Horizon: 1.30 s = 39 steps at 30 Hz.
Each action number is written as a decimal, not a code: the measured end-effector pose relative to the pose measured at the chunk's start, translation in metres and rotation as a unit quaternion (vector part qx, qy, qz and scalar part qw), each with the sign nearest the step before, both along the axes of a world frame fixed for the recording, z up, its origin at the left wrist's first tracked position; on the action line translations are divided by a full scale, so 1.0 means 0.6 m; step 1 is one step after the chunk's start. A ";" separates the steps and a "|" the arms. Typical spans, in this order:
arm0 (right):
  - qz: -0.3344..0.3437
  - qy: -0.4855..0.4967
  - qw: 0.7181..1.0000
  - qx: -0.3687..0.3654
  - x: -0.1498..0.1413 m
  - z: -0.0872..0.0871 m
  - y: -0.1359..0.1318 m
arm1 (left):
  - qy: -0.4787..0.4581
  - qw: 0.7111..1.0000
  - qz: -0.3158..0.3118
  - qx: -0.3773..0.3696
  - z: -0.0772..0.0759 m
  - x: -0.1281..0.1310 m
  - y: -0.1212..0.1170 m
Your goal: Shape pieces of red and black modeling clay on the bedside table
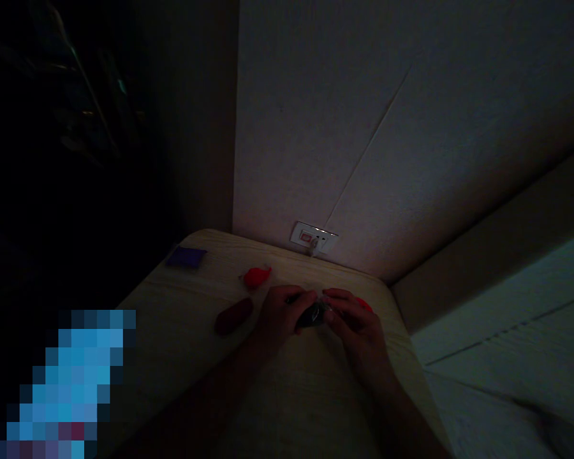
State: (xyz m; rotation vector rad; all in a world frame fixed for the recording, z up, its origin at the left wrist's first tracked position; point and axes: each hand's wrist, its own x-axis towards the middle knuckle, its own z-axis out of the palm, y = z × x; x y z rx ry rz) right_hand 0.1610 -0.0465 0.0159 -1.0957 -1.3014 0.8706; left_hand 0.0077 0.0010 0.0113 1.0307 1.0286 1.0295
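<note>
Over the wooden tabletop (310, 382), both hands meet at a small dark object (310, 315) with a pale mark on it. My left hand (282, 312) is wrapped round its left side, thumb on top. From the other side, my right hand (356, 322) has its fingers closed at the object's right end, where something thin and shiny shows. Poor light hides the object's exact kind. A bright red item (363, 305) peeks out behind my right hand, mostly hidden. To the left of my left hand lies a dark red, elongated case-like item (234, 317).
A crumpled red item (257, 278) lies towards the table's back, and a purple packet (186, 257) near its left corner. A wall socket (314, 237) with a plug in it sits just above the back edge. A blurred blue patch (76, 376) covers the lower left.
</note>
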 end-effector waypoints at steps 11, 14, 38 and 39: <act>-0.004 0.015 1.000 0.011 0.000 -0.005 0.004 | -0.064 0.995 -0.056 -0.050 -0.005 0.001 -0.001; -0.021 0.077 0.996 -0.043 0.005 -0.010 0.006 | -0.042 0.997 -0.044 -0.050 -0.001 0.002 -0.004; 0.059 0.202 0.967 -0.143 0.010 -0.028 0.012 | 0.030 0.991 -0.011 0.132 -0.007 0.006 -0.007; 0.060 0.200 0.967 -0.144 0.009 -0.025 0.010 | 0.031 0.991 -0.011 0.131 -0.006 0.006 -0.007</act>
